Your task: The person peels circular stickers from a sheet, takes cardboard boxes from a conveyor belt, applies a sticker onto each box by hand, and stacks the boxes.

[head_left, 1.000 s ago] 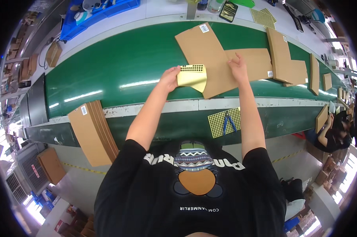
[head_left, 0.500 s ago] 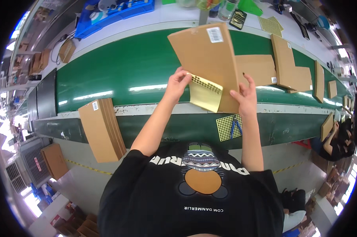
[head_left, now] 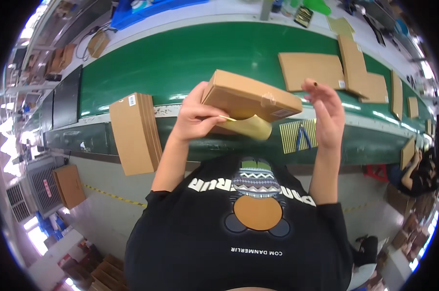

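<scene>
My left hand (head_left: 193, 116) grips one end of a flat brown cardboard box (head_left: 246, 97), tilted over the front edge of the green work surface. Pinched between its thumb and finger is a curling yellow sticker sheet (head_left: 253, 127), blurred, under the box. My right hand (head_left: 330, 116) is raised to the right of the box, apart from it, its fingers spread and slightly bent. A small dark round dot (head_left: 315, 84) shows at one of its fingertips, perhaps stuck there. Near that hand, a yellow sheet with a grid pattern (head_left: 290, 140) lies beneath blue-handled pliers (head_left: 304, 137).
A stack of cardboard boxes (head_left: 130, 136) leans at the left on the edge of the green surface (head_left: 146, 68). More flat boxes (head_left: 311, 70) lie at the right. Behind is a white shelf with a blue bin (head_left: 156, 10). A co-worker (head_left: 423, 169) sits far right.
The box has tipped from nearly upright to edge-on and come lower and nearer. The yellow sheet has swung down with it. My right hand has moved away to the right.
</scene>
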The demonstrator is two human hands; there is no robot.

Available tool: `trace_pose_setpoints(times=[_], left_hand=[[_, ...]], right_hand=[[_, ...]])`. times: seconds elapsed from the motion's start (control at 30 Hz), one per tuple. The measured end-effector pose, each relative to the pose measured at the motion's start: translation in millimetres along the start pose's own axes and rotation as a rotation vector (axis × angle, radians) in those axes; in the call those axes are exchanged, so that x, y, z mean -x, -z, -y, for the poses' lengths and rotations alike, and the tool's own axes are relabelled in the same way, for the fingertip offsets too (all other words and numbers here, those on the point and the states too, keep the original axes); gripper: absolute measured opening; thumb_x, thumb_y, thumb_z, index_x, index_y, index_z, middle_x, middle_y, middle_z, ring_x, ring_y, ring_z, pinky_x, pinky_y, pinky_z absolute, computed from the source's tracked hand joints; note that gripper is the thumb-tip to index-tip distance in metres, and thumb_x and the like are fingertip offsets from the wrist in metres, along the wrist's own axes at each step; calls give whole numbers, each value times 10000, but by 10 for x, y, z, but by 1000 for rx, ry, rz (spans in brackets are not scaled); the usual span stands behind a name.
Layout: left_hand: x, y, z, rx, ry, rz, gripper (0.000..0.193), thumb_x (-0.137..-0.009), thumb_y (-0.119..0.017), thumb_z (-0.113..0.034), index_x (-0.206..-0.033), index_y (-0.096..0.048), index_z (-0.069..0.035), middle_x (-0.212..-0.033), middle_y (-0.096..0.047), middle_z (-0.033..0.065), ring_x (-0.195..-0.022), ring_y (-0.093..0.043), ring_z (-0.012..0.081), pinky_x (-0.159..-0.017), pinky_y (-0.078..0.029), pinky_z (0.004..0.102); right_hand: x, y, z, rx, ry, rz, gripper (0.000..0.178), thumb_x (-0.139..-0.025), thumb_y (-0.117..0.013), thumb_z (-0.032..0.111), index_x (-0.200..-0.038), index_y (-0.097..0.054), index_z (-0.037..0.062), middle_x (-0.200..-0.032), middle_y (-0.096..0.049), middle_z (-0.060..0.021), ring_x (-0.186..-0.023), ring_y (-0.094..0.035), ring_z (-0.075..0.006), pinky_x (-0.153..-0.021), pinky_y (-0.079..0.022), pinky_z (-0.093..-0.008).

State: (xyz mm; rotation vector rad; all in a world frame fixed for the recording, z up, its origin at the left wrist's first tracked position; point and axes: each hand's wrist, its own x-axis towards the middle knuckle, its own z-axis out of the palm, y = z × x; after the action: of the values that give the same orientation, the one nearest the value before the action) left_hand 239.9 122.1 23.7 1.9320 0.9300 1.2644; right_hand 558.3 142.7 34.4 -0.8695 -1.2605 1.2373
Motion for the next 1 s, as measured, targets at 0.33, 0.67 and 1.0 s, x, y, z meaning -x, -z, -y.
trace_pose_setpoints(times=[0.33,0.67,1.0], left_hand=[[22,-18,-279,-81,-103,262,172,-572,-819,-101,-725,-741,-86,-968,-617,143,-819,-631,288,-658,-494,344],[18,-147,-280,-127,-109,315,182,-569,-823,-105,-729,-736,-97,-979,-626,128,-834,-629,287,-655,-493,347],[-32,-195,-361,-172,-92,360,178,-577,-820,-125,-734,-739,-108,-991,-631,127,-841,-634,291,-657,-500,353]], right_hand=[[104,-507,488,-55,-348,365,96,-891,-616,41,-926,-672,-29,-1117,-658,-134,-926,-600,-122,-810,-476,-262],[211,-433,422,-44,-368,336,103,-907,-616,42,-949,-669,-36,-1089,-655,-98,-792,-572,-60,-679,-469,-202],[220,-383,521,70,-385,304,81,-872,-661,38,-875,-662,-43,-1049,-663,-101,-696,-551,-27,-551,-439,-171]])
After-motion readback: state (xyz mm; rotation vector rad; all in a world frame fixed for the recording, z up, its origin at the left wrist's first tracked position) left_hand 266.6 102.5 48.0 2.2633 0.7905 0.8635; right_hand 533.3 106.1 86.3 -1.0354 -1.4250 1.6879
